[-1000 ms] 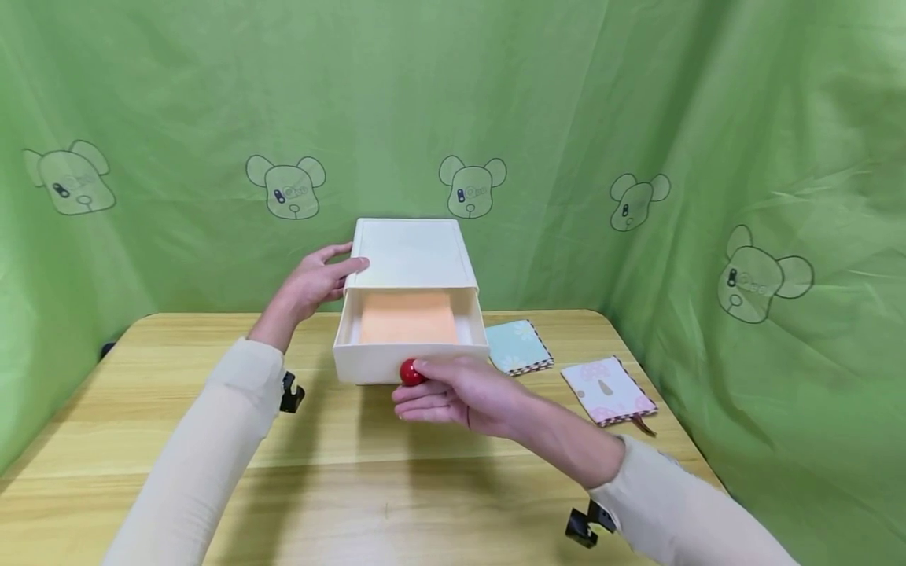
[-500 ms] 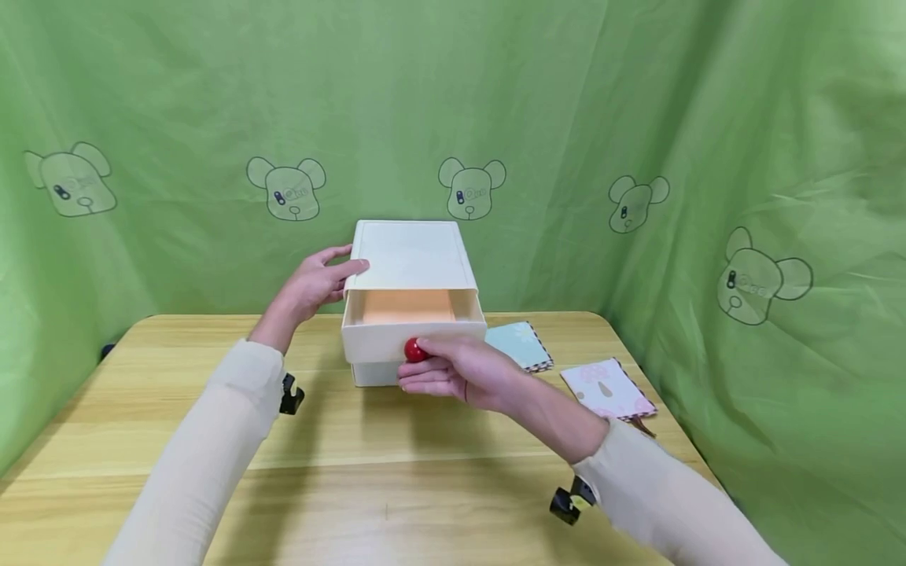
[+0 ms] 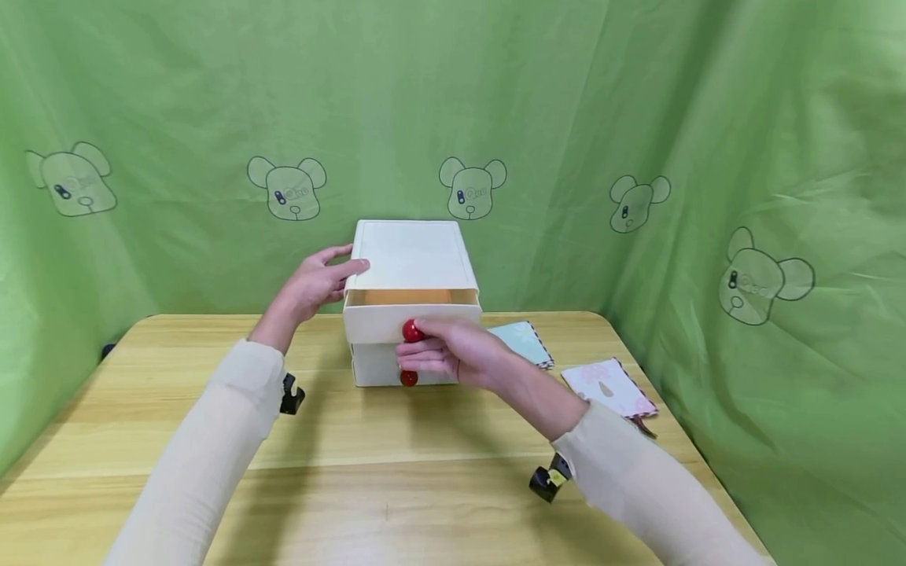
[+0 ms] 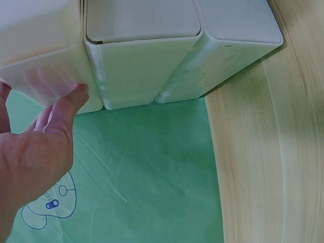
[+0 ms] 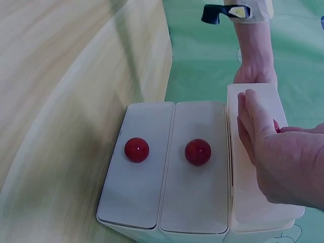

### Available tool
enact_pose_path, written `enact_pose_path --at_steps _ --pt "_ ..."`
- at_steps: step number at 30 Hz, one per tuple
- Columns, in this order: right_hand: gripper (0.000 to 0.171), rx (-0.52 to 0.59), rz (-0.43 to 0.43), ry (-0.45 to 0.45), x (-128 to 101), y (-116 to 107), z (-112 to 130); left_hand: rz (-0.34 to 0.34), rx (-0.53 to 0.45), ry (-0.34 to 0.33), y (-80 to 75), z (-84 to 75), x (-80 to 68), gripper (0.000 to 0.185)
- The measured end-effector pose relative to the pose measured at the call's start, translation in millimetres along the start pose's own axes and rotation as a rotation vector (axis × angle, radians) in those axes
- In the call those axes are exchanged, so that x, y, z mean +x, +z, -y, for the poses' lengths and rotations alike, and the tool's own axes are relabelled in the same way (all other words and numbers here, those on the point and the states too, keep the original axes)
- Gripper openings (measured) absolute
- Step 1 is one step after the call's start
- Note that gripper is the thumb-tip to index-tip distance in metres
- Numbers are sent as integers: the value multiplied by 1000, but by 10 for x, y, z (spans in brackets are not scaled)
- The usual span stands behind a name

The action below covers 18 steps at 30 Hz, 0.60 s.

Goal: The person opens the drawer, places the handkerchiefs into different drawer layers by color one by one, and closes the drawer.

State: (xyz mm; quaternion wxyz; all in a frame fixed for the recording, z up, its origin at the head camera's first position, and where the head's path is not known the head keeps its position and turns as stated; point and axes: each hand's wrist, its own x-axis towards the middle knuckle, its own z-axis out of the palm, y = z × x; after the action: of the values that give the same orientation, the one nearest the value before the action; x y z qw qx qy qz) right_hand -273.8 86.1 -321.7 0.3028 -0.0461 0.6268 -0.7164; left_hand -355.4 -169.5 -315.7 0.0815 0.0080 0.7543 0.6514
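Observation:
A white drawer unit [image 3: 410,251] stands on the table, with three stacked drawers showing in the right wrist view. Its top drawer [image 3: 371,324] is pulled out a little, and a strip of something flat and orange [image 3: 406,296] shows inside. My right hand [image 3: 467,350] pinches that drawer's round red knob [image 3: 411,330] between thumb and fingers. My left hand [image 3: 314,283] rests on the unit's left side, thumb over the top edge, fingers fairly straight along the side wall. The lower drawers carry red knobs too, the middle knob [image 5: 198,152] and the bottom knob [image 5: 136,150].
Right of the unit lie a light blue patterned cloth-like square [image 3: 522,343] and a white and pink one [image 3: 610,387] with a brown tassel. The wooden table [image 3: 340,487] is bordered by a green curtain [image 3: 396,94] printed with bear heads.
My right hand has pushed the top drawer inward by its knob, so less of the orange piece shows and a lower knob has come into sight. My left hand has stayed put.

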Motion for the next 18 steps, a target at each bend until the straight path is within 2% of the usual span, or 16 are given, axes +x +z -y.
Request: enact_pose_path --at_steps 18 --pt "30 8 -38 -24 249 -90 87 -1 11 -9 -1 3 -2 83"
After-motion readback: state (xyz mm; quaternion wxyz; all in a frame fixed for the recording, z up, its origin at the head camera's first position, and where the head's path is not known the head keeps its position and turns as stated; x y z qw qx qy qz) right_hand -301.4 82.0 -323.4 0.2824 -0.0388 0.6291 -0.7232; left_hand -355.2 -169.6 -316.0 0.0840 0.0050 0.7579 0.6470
